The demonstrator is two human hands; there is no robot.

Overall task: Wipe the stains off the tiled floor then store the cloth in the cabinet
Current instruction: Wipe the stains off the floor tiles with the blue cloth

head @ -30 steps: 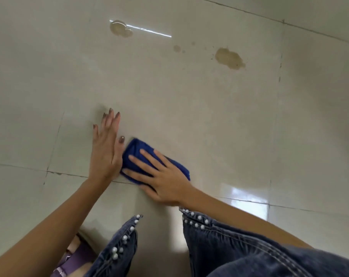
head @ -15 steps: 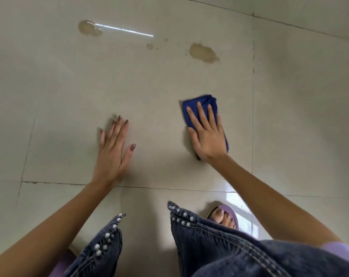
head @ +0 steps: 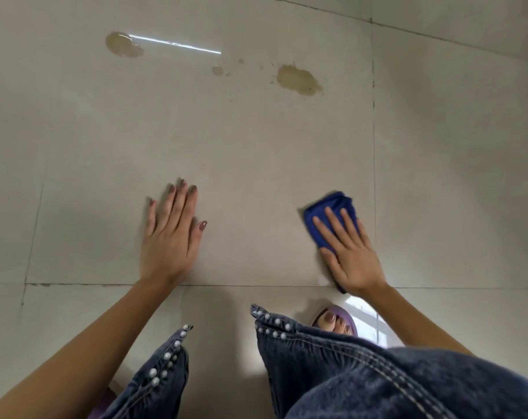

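A folded blue cloth [head: 332,211] lies flat on the beige tiled floor [head: 256,152], near the right grout line of the big tile. My right hand [head: 349,252] presses down on it with fingers spread; the cloth's near part is hidden under the palm. My left hand [head: 170,237] rests flat on the same tile, fingers apart, holding nothing. Farther away on the tile are brown stains: a large stain [head: 299,80] at the right, a second stain [head: 122,45] at the left, and a small spot [head: 217,70] between them.
My knees in beaded denim [head: 317,352] and a foot in a purple sandal [head: 337,320] are at the bottom. Grout lines run across near my wrists and up the right side. A bright light streak [head: 175,45] reflects near the left stain. No cabinet is in view.
My right hand has swept the cloth from beside my left hand out to the right, then back toward me near the grout line. My left hand stays planted on the tile.
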